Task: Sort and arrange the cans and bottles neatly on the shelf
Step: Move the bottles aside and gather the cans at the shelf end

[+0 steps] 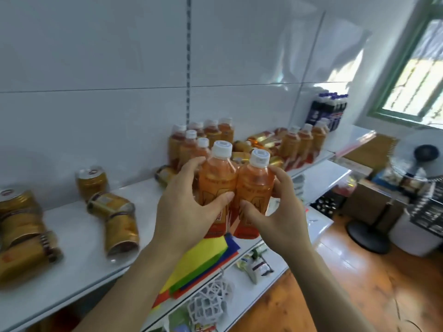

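Two orange drink bottles with white caps stand side by side at the front of the white shelf [79, 238]. My left hand [184, 207] grips the left bottle [217, 178], and my right hand [278, 212] grips the right bottle [254, 185]. Behind them stands a group of like bottles [191, 144], and another row of bottles [302, 142] is further right. Gold cans [112, 207] lie tipped over on the shelf's left part, one gold can [92, 179] upright by the wall. More gold cans [261, 140] lie between the two bottle groups.
Dark bottles with blue caps [327, 111] stand at the shelf's far right end. Coloured sheets [203, 259] and small packets [257, 267] lie on the lower shelf. A floor fan [417, 159] and boxes [369, 197] stand on the wooden floor at right, under a window [417, 75].
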A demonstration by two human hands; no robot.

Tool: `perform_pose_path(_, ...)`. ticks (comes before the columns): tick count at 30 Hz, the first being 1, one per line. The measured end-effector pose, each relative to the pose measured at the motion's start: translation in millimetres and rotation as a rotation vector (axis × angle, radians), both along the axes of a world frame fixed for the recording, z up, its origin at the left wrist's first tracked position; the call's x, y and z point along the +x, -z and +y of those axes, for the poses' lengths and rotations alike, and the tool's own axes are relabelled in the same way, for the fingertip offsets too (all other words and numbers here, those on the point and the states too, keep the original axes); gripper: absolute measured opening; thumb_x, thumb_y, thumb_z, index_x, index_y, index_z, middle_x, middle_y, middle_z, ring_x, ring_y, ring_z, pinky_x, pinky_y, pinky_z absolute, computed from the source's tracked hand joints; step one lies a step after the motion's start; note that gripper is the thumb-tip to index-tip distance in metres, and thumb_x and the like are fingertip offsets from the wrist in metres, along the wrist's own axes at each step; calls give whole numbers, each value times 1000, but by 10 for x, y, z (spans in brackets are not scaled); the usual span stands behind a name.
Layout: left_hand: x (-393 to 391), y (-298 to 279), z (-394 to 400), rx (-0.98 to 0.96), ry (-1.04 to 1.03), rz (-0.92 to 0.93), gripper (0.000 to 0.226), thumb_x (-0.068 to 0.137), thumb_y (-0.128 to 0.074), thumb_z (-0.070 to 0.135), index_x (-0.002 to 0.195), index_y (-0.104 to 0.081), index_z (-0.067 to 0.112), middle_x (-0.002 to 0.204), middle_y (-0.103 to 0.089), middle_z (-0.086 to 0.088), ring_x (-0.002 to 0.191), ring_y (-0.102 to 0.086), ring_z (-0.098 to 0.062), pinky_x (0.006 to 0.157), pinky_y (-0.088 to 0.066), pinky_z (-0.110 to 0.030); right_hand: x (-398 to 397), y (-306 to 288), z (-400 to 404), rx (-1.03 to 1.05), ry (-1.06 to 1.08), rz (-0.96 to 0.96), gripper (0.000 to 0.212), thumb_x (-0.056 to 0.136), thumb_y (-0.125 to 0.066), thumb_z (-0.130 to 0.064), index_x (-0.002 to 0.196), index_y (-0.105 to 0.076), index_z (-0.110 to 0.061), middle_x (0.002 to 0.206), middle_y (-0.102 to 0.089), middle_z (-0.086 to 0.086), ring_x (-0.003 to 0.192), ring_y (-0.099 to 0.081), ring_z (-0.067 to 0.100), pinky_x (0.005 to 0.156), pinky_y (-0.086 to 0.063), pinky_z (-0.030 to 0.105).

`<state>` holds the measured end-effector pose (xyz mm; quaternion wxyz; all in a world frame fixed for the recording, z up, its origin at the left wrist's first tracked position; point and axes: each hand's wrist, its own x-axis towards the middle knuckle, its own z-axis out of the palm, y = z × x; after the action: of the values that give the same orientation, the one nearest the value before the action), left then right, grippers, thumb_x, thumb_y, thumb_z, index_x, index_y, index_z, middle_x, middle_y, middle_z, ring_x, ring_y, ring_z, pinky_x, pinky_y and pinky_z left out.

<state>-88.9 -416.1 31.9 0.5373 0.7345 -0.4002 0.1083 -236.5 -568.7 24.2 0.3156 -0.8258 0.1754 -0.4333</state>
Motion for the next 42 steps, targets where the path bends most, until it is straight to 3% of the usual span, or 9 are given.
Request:
perform_pose_path(5,-494,28,-853,36,126,21,82,69,-73,77,141,-42,55,131,-62,25,122,-62,-7,100,-57,-39,-659,84,-704,29,119,54,79,74,-78,-65,136,-29,-68,121,-54,-50,114,-56,-20,79,-45,10)
perform_pose_path(11,-1133,88,-2127,47,200,47,70,67,-72,81,128,-37,72,112,-51,53,107,-48,30,82,-37,-9,-1389,147,-1803,69,208,41,77,73,-80,-61,134,-32,-69,122,-60,-37,113,-60,-10,86,-48,15)
perform_pose_path(16,-1492,140,-2994,110,258,121,80,65,-68,86,136,-41,60,118,-59,35,113,-60,2,98,-56,-35,-1796,224,-2636,63,273,82,77,74,-81,-60,132,-32,-72,126,-57,-35,119,-58,-3,92,-51,22)
perform_pose_path(19,-1591,137,-3473,154,277,117,84,64,-67,88,137,-37,61,120,-58,32,114,-58,-2,97,-52,-33,-1909,310,-3102,64,305,73,78,74,-81,-63,134,-32,-71,126,-54,-38,119,-57,-6,91,-51,23)
perform_pose_path(26,-1558,203,-4613,225,279,120,87,63,-62,89,140,-37,56,129,-64,19,121,-65,-15,102,-58,-49,-1836,416,-4209,107,315,93,81,72,-83,-65,133,-30,-71,131,-58,-27,120,-62,6,98,-62,40)
perform_pose_path(32,-1301,103,-5655,202,271,128,86,66,-63,88,141,-38,53,130,-66,17,121,-66,-18,102,-58,-53,-1586,199,-5197,143,317,93,79,68,-80,-65,131,-33,-70,135,-62,-17,122,-64,8,96,-63,35)
perform_pose_path(36,-1136,72,-6255,199,220,122,86,70,-68,81,144,-36,51,136,-64,14,125,-65,-23,102,-58,-54,-1372,153,-5835,152,300,109,83,74,-90,-49,139,-39,-55,134,-63,-18,124,-63,10,101,-60,42)
perform_pose_path(40,-998,91,-6738,189,161,128,82,77,-77,72,144,-37,48,133,-65,13,122,-66,-21,103,-57,-53,-1160,178,-6443,140,251,106,80,74,-90,-49,131,-36,-65,123,-54,-39,117,-57,-8,91,-54,22)
perform_pose_path(42,-934,94,-6992,180,122,114,81,79,-79,68,145,-37,48,134,-65,14,123,-65,-19,105,-56,-51,-1038,190,-6767,148,213,110,80,74,-91,-50,132,-36,-63,126,-55,-35,117,-56,-7,88,-45,15)
